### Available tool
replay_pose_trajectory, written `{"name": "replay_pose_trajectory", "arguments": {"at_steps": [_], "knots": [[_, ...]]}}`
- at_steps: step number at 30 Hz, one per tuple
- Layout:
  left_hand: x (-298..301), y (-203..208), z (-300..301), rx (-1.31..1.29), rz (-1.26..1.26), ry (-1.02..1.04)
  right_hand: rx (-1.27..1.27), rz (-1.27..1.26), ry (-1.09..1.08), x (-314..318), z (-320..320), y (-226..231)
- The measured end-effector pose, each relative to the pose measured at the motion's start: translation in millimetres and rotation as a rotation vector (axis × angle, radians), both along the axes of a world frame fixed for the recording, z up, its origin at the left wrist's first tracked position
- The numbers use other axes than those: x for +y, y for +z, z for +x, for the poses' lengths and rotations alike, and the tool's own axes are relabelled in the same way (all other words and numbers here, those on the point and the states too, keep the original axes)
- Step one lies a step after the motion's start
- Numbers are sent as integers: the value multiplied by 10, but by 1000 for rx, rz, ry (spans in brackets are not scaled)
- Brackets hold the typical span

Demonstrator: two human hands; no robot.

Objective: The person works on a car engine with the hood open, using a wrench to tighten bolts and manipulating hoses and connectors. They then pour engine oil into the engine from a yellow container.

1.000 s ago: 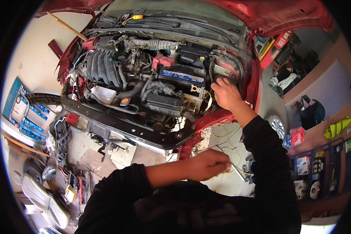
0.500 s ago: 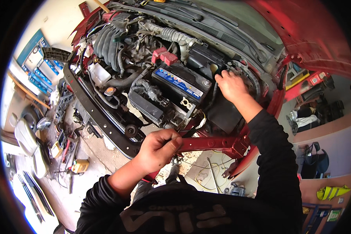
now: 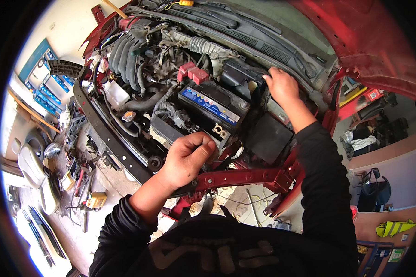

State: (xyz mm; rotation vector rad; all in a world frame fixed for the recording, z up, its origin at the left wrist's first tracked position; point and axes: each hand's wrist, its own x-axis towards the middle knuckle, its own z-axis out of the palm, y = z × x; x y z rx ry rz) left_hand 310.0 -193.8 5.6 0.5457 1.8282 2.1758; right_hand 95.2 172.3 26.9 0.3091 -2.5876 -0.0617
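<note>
I lean over the open engine bay of a red car. My left hand (image 3: 187,157) is curled into a fist at the near corner of the black battery (image 3: 212,104), just above the red front crossmember (image 3: 245,176); anything inside the fist is hidden. My right hand (image 3: 282,85) reaches to the back right of the bay, fingers bent over the edge of a black plastic housing (image 3: 242,74) below the cowl; its grip is hidden. Red terminal covers (image 3: 192,73) sit behind the battery.
The black ribbed intake manifold (image 3: 129,55) fills the bay's left side, and a flat black cover (image 3: 268,138) lies right of the battery. The raised red bonnet (image 3: 370,41) hangs at upper right. Tools and a yellow device (image 3: 97,199) litter the floor at left, near a grey car seat (image 3: 30,161).
My left hand has risen from near my body to the battery's near corner. My head has moved closer over the bay. My right hand stays at the back right.
</note>
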Motion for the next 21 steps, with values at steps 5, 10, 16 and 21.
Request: {"name": "replay_pose_trajectory", "arguments": {"at_steps": [5,10,16,21], "knots": [[35,-35,-152,-28,-8,-70,-88,36,-124,-253,-231,-40],[11,-86,-302,-32,21,-43,-143,26,-214,-286,-359,29],[-47,-5,-743,34,-92,-6,-145,30,-187,-290,-354,-24],[-116,157,-1801,726,-486,249,-103,-26,-161,-254,-317,-75]]}}
